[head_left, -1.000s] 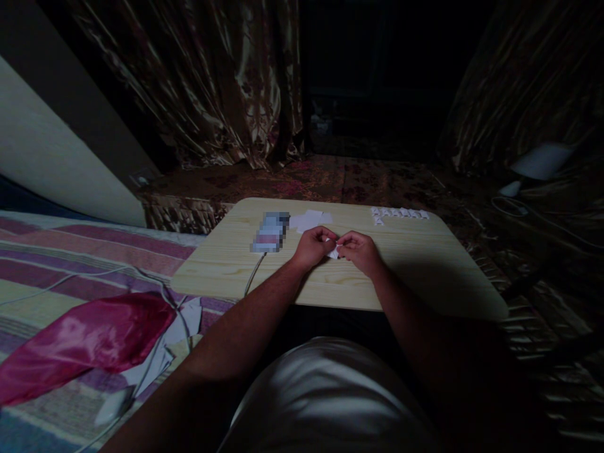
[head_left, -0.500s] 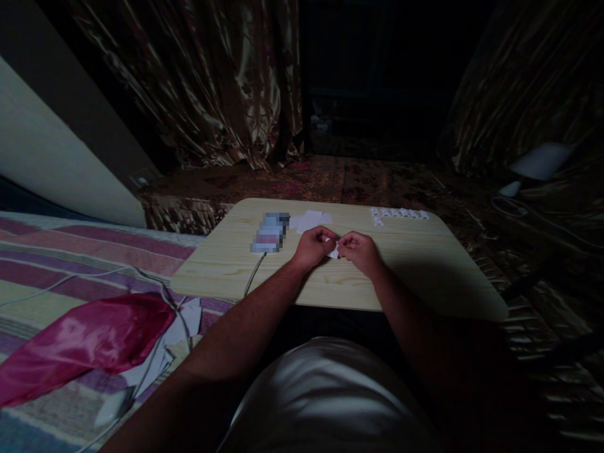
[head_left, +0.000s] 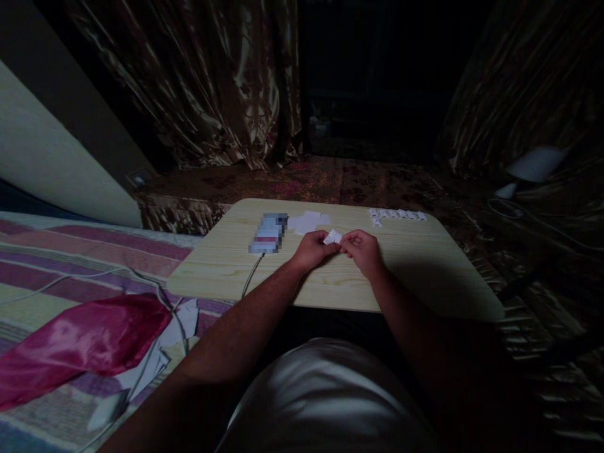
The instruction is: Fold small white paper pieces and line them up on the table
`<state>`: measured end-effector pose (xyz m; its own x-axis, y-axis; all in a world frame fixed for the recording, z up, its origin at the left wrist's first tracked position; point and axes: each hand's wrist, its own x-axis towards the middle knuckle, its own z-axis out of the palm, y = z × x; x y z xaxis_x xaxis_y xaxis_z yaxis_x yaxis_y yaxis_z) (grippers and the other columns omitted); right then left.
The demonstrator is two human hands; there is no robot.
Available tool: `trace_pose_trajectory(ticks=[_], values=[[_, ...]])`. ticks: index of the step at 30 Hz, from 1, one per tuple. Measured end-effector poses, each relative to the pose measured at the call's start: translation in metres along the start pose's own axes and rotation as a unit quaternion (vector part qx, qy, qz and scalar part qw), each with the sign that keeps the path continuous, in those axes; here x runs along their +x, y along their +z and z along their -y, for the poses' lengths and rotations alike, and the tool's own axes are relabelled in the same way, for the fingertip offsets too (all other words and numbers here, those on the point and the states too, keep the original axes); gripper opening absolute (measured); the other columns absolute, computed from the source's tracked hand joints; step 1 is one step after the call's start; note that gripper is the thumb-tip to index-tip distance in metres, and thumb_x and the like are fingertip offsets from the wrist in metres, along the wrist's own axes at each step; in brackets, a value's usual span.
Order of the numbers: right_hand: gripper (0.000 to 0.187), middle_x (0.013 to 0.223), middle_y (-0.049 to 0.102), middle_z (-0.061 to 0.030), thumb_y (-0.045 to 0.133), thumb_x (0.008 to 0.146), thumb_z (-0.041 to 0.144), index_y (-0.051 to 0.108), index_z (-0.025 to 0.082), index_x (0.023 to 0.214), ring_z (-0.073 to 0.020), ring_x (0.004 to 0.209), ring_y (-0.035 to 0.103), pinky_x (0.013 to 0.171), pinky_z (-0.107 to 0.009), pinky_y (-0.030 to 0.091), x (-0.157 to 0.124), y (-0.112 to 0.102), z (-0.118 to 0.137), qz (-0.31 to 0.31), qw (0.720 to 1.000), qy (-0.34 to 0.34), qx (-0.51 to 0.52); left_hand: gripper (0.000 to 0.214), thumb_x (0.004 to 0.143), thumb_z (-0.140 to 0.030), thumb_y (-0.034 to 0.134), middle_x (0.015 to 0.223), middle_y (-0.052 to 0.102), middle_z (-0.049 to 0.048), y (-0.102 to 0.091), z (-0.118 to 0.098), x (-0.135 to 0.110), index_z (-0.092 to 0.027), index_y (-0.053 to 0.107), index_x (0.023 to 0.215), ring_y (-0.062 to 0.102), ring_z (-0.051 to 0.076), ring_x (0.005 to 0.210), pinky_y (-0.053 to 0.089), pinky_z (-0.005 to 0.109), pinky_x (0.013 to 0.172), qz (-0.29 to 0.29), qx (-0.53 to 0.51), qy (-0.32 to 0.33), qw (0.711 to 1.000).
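Observation:
A small piece of folded white paper (head_left: 333, 237), with a crease down its middle and a pointed top, is held between both hands over the wooden table. My left hand (head_left: 312, 250) pinches its left and lower side, the thumb lying across the bottom. The fingertips of my right hand (head_left: 362, 249) grip its right corner. Just beyond my left hand lie loose white paper sheets (head_left: 309, 221), overlapping one another. Small folded paper pieces (head_left: 399, 214) stand in rows at the table's far right.
A blurred-out phone-like device (head_left: 268, 234) with a cable rests on the light wooden table (head_left: 217, 267). On the striped bed at left are a pink satin cloth (head_left: 104, 333), papers (head_left: 151, 365) and a white plug-like object (head_left: 107, 409). A white lamp (head_left: 535, 165) stands at right.
The folded paper has turned so that its point faces away from me, and more of it shows above my fingers. My left thumb has moved across its lower edge.

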<state>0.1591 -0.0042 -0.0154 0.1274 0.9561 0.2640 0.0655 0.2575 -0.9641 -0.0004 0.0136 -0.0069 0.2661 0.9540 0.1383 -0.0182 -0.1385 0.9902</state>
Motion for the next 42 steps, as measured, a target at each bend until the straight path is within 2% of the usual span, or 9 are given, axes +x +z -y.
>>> trace_pose_trajectory(ticks=[5, 10, 15, 22, 31, 42], values=[[0.019, 0.062, 0.067, -0.0018, 0.071, 0.069, 0.035, 0.063, 0.019, 0.074, -0.0146, 0.054, 0.061, 0.049, -0.024, 0.047, 0.0, 0.002, -0.003, 0.013, 1.0, -0.016, -0.017, 0.024, 0.062, -0.032, 0.075, 0.058, 0.061, 0.0, -0.003, 0.007, 0.004, -0.013, 0.067, 0.074, 0.047, 0.009, 0.046, 0.03, 0.022, 0.045, -0.019, 0.015, -0.012, 1.0], [0.012, 0.067, 0.068, -0.0018, 0.068, 0.072, 0.032, 0.063, 0.022, 0.075, -0.0179, 0.063, 0.066, 0.058, -0.028, 0.052, -0.003, 0.007, -0.006, -0.016, 0.996, -0.073, -0.054, 0.022, 0.062, -0.031, 0.074, 0.056, 0.06, -0.0006, -0.003, 0.007, 0.005, -0.014, 0.065, 0.073, 0.046, 0.009, 0.045, 0.027, 0.022, 0.044, -0.015, 0.013, -0.017, 1.0], [0.007, 0.071, 0.069, -0.0016, 0.064, 0.077, 0.03, 0.066, 0.023, 0.077, -0.0193, 0.066, 0.066, 0.062, -0.029, 0.052, -0.009, 0.01, -0.003, -0.045, 0.982, -0.131, -0.132, 0.02, 0.059, -0.028, 0.073, 0.054, 0.058, -0.0014, -0.002, 0.002, 0.004, -0.014, 0.066, 0.07, 0.046, 0.009, 0.045, 0.029, 0.022, 0.045, -0.013, -0.01, -0.024, 1.0], [0.01, 0.071, 0.069, -0.0013, 0.06, 0.083, 0.027, 0.068, 0.024, 0.077, -0.0183, 0.066, 0.064, 0.065, -0.029, 0.05, -0.012, 0.009, 0.002, -0.028, 0.962, -0.189, -0.193, 0.011, 0.059, -0.023, 0.069, 0.053, 0.059, -0.0009, -0.001, -0.003, 0.004, -0.013, 0.064, 0.063, 0.044, 0.007, 0.045, 0.029, 0.022, 0.046, 0.0, -0.057, -0.028, 0.998], [0.014, 0.075, 0.071, -0.0018, 0.057, 0.084, 0.018, 0.068, 0.021, 0.076, -0.0149, 0.068, 0.064, 0.067, -0.025, 0.048, -0.015, 0.009, 0.009, -0.024, 0.928, -0.268, -0.256, 0.013, 0.06, -0.022, 0.07, 0.051, 0.059, 0.0, -0.002, -0.004, 0.004, -0.012, 0.062, 0.062, 0.045, 0.007, 0.042, 0.028, 0.021, 0.043, 0.008, -0.097, -0.042, 0.994], [0.017, 0.076, 0.071, -0.0028, 0.057, 0.084, 0.014, 0.068, 0.021, 0.074, -0.0153, 0.071, 0.065, 0.07, -0.025, 0.049, -0.015, 0.009, 0.013, -0.01, 0.92, -0.282, -0.27, 0.011, 0.061, -0.019, 0.071, 0.051, 0.061, 0.0011, -0.007, 0.004, 0.008, -0.011, 0.064, 0.064, 0.05, 0.008, 0.043, 0.034, 0.02, 0.045, 0.029, -0.121, -0.042, 0.991]])
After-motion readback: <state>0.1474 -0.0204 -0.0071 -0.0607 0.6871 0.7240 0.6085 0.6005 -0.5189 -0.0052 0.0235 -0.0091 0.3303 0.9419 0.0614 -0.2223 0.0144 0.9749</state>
